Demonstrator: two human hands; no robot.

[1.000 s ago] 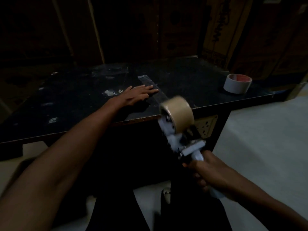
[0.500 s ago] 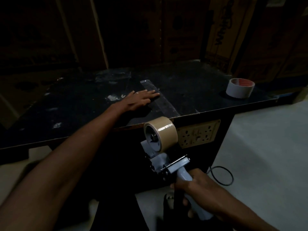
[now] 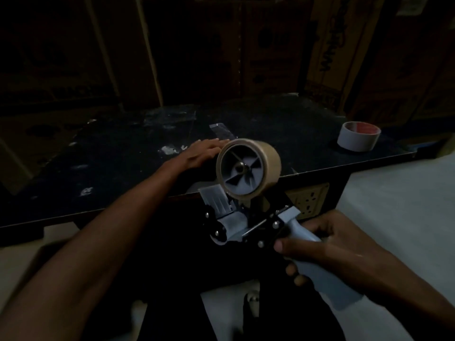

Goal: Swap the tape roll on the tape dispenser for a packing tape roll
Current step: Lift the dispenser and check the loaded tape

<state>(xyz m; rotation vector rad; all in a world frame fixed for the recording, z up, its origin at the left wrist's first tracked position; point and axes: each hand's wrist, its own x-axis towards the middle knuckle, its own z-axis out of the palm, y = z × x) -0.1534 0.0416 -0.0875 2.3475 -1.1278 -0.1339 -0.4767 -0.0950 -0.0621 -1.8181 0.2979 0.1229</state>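
Judging by the brown roll (image 3: pixel 248 168) seated on the dispenser (image 3: pixel 246 217), gripped by the right hand (image 3: pixel 327 244) near the table (image 3: pixel 123 168) edge, left hand (image 3: pixel 202 153) flat on the table, grey roll (image 3: pixel 358 140) far right, the swap looks done or nearly so.
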